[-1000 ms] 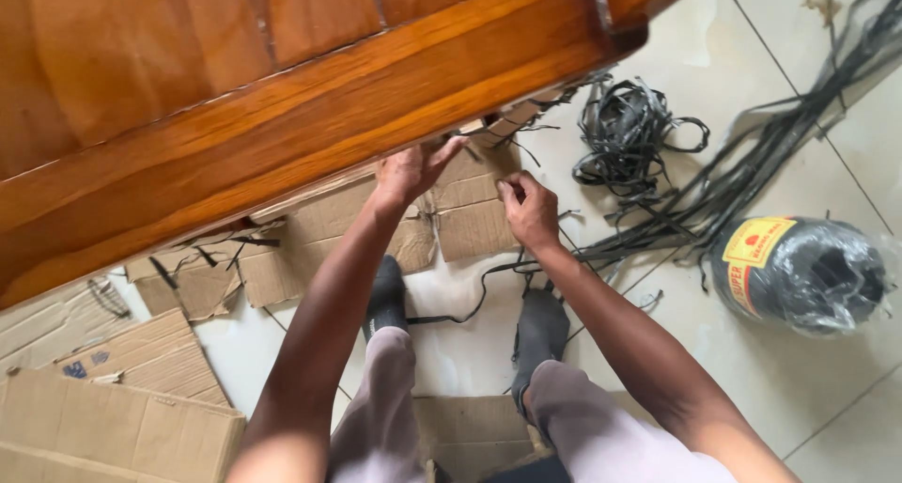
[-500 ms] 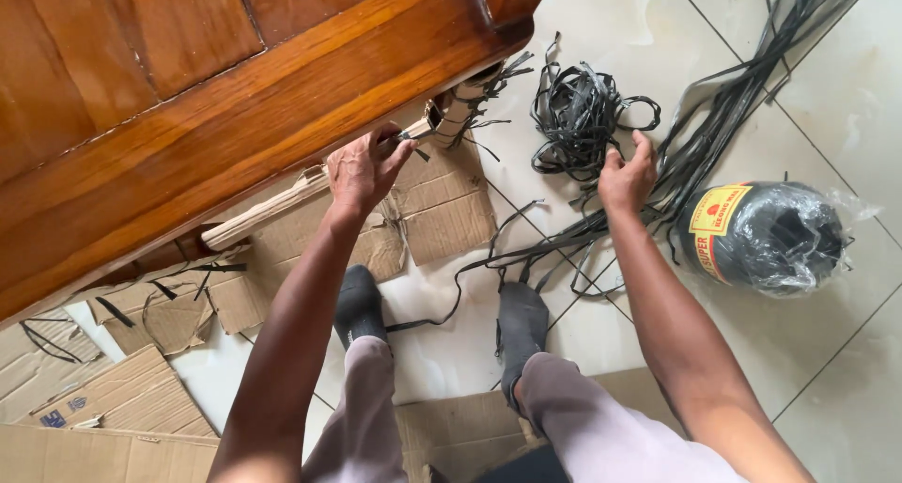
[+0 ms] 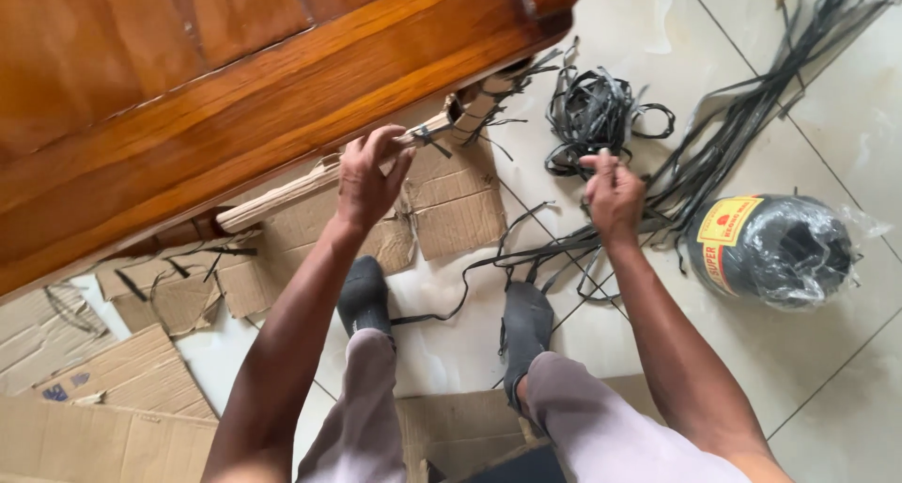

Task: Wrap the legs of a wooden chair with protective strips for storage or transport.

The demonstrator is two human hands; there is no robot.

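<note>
- My left hand (image 3: pixel 368 178) is wrapped around a cardboard roll (image 3: pixel 310 184) tucked along the edge of the wooden furniture panel (image 3: pixel 235 98) above it.
- My right hand (image 3: pixel 613 194) has its fingers pinched closed on black plastic strap (image 3: pixel 564 248), with the tangled strap bundle (image 3: pixel 594 112) just beyond my fingertips.
- Off to the right of that hand sits a wrapped black strap spool (image 3: pixel 775 248) on the tiled floor (image 3: pixel 817 370).
- Flattened cardboard pieces (image 3: pixel 451 210) lie between my hands.

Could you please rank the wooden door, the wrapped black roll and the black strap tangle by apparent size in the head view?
1. Wooden door, largest by far.
2. Wrapped black roll.
3. Black strap tangle, only slightly smaller than the roll, so this order is unsure.
</note>
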